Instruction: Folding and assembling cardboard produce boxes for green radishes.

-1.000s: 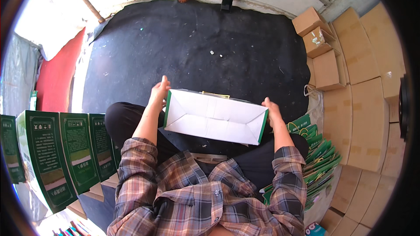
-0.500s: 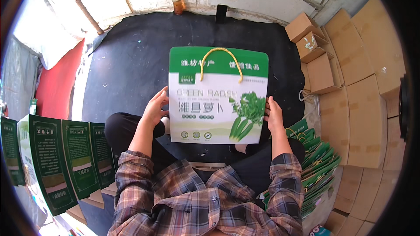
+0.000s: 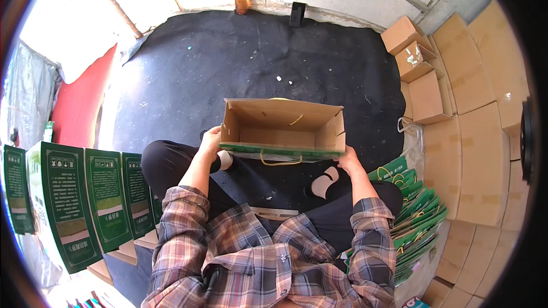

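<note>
In front of my crossed legs is a cardboard gift box [image 3: 282, 136], green on the outer face toward me and plain brown within. Its open mouth now faces up at me, and nothing shows in the part of the inside I can see. One yellow rope handle [image 3: 279, 162] hangs over the near rim; part of another shows on the far wall. My left hand [image 3: 210, 141] grips the box's left side, its fingertips partly hidden. At the near right corner, my right hand [image 3: 349, 161] holds the other side. The box's bottom is out of sight.
Several green boxes [image 3: 104, 199] stand in a row at my left. A stack of flattened green boxes with yellow cords [image 3: 419, 211] leans at my right. Brown cartons [image 3: 482, 154] pile along the right wall. A jar [image 3: 240, 2] and a black upright object [image 3: 297, 15] stand at the back.
The box has tipped from its printed front facing me to its open top facing me. Both hands have closed in on its sides.
</note>
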Demonstrator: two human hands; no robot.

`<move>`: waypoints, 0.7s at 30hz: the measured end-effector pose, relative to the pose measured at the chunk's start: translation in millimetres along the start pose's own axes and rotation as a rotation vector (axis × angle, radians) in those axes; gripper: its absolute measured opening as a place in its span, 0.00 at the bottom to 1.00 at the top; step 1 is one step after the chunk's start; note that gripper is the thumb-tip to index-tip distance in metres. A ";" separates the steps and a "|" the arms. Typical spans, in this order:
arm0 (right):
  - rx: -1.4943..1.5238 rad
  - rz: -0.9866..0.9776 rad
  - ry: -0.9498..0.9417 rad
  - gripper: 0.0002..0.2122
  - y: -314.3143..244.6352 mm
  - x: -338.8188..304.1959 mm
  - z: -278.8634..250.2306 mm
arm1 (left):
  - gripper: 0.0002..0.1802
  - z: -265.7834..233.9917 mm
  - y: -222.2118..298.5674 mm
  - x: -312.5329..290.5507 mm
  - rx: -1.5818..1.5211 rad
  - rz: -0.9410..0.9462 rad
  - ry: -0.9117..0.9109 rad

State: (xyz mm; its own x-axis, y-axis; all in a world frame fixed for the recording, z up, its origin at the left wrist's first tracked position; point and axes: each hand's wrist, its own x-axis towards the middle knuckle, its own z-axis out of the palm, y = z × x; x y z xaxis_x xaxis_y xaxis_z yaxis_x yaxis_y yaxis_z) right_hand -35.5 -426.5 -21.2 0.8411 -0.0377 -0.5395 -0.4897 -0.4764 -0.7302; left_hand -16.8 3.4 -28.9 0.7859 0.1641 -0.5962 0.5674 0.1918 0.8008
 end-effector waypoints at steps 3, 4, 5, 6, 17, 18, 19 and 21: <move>-0.103 0.128 -0.076 0.13 -20.0 -2.5 -13.4 | 0.18 -4.8 6.0 3.4 0.116 0.151 0.069; -0.064 0.114 -0.016 0.13 -23.4 -4.0 -17.7 | 0.18 -0.7 10.7 0.4 0.193 0.180 0.106; -0.062 0.058 0.050 0.13 -25.9 -6.0 -19.4 | 0.18 0.7 13.6 -2.1 0.196 0.174 0.101; 0.011 0.017 0.083 0.13 -32.5 -7.7 -20.9 | 0.18 0.1 15.5 -4.2 0.261 0.173 0.078; 0.404 -0.071 -0.091 0.19 -44.7 -6.3 -12.8 | 0.39 3.4 41.9 -36.7 0.385 0.075 -0.325; 0.405 -0.048 -0.099 0.20 -41.3 -5.2 -13.2 | 0.46 2.6 47.5 -40.2 0.379 0.079 -0.450; 0.406 -0.024 -0.106 0.22 -38.6 -3.6 -14.5 | 0.46 2.6 52.5 -43.8 0.379 0.078 -0.449; 0.378 0.004 -0.143 0.23 -38.7 2.1 -20.0 | 0.48 3.1 59.4 -51.6 0.693 0.188 -0.516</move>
State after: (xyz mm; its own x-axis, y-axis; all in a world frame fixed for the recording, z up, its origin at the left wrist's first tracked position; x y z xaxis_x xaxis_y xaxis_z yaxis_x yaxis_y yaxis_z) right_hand -10.2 -425.7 14.4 0.8115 0.0961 -0.5764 -0.5656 -0.1188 -0.8161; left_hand -22.9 3.3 49.6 0.7988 -0.3557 -0.4852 0.3075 -0.4517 0.8375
